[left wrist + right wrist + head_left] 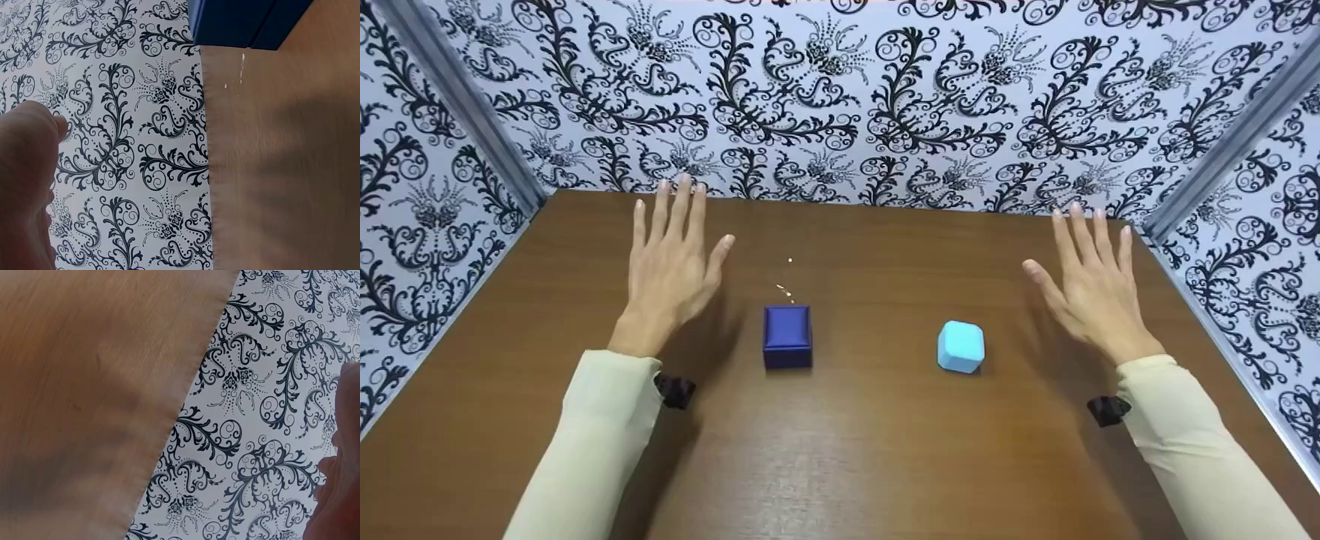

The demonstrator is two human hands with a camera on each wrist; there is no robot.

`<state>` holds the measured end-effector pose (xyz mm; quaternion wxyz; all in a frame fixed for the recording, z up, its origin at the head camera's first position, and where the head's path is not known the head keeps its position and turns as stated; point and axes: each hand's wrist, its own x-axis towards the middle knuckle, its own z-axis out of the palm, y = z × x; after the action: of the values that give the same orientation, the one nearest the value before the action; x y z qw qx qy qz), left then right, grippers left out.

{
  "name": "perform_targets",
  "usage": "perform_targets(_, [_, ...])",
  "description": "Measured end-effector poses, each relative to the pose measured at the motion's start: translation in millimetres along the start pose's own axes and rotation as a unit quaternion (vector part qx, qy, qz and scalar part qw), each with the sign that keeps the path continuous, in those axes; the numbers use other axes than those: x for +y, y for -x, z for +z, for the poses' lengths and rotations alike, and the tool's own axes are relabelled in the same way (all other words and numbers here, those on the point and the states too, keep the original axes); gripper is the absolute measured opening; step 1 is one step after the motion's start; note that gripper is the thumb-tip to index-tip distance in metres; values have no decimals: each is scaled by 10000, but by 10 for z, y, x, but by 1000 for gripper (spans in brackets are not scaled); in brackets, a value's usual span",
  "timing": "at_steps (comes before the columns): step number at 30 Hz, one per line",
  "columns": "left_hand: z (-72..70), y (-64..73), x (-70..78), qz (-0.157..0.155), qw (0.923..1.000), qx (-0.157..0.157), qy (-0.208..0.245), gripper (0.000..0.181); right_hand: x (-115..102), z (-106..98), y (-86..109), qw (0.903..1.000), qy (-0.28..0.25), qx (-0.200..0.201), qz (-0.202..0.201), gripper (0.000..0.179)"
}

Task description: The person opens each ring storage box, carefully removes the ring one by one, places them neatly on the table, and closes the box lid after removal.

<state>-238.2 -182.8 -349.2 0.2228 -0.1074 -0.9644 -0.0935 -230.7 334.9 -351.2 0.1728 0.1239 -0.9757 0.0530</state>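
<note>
Head view: on the table (870, 450), a light-blue block (961, 346) is sitting to the right of a dark blue box (787, 337). The left hand (667, 277) is hovering left of that box, the right hand (1096, 294) well to its right — both showing straight, unclenched fingers, gripping nothing. Behind the box, a patterned wall (862, 97) is standing.

In the left wrist view, the edges cut the blue jewelry box (233, 22) and the left hand (23, 180); the pale specks (242, 68) are too small to identify.
</note>
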Motion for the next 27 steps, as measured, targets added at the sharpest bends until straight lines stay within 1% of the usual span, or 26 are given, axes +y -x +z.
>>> perform_targets(6, [42,57,-30,-38,9998,15,192,71,-1,10,54,10000,-38,-16,-31,76])
perform_targets(9, [69,105,-41,-64,9994,-46,335,70,-3,24,86,9999,-98,-29,-56,76])
perform_targets(12, [107,174,-48,-71,9975,-257,662,69,-22,43,129,9998,-185,-54,-108,76])
perform_targets(14, [135,227,-47,-125,9929,-533,1060,69,-47,58,163,9994,-291,-64,-159,76])
perform_targets(15, [149,255,-44,-182,9889,-699,1296,69,-64,65,180,9991,-363,-59,-187,75])
perform_targets(17, [178,308,-37,-313,9773,-1044,1818,69,-106,79,215,9981,-552,-43,-252,74])
perform_targets(19, [210,361,-33,-476,9622,-1373,2305,69,-156,92,255,9962,-816,-38,-294,72])
perform_targets(21, [251,410,-34,-539,9459,-1626,2755,67,-214,105,296,9933,-1116,-27,-299,70])
perform_targets(23, [304,460,-40,-485,9272,-1850,3221,68,-280,116,339,9892,-1441,-31,-252,67])
perform_targets(27, [420,555,-28,-268,8817,-2379,4065,78,-437,143,408,9798,-1992,-31,-168,61])
